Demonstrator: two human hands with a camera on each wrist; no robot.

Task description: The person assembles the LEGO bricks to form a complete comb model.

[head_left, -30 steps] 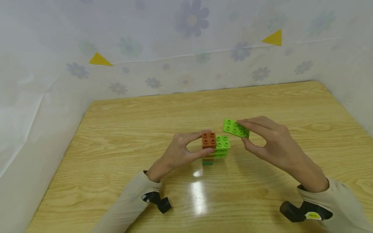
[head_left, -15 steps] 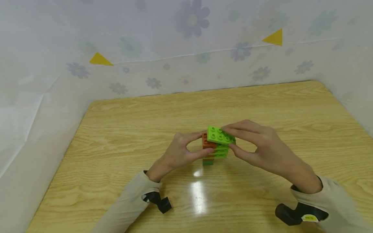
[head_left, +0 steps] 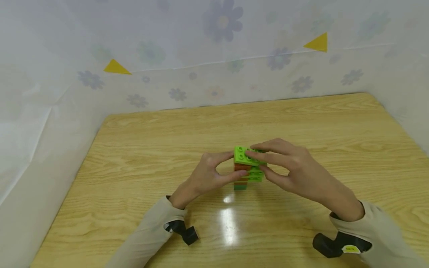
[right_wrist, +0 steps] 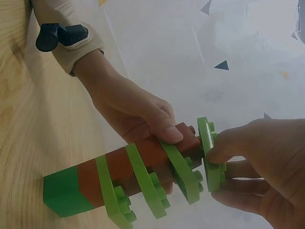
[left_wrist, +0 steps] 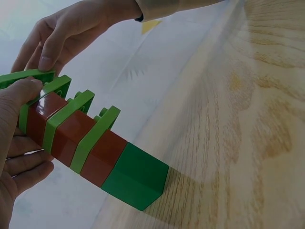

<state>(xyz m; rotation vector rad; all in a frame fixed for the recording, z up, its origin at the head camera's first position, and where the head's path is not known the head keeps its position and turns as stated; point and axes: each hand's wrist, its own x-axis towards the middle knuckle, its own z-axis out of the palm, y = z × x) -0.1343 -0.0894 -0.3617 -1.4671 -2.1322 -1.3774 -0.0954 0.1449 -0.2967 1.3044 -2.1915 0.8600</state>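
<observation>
A toy brick tower stands upright on the table, a dark green brick at its base. Above that, reddish-brown bricks alternate with light green plates that jut out to the right. My left hand grips its upper part between thumb and fingers. My right hand pinches another light green plate at the top of the tower. In the right wrist view, this plate sits slightly tilted over the studs of the top brown brick, with a narrow gap showing. Fingers partly cover the plate's right half in the head view.
The wood-grain table extends around the tower. A white flowered sheet with yellow triangles rises behind and beside the table. Black wrist devices hang by both sleeves.
My right hand has moved left with the light green plate, from beside the tower to over the top brown brick, and lowered it there. My left hand keeps its hold.
</observation>
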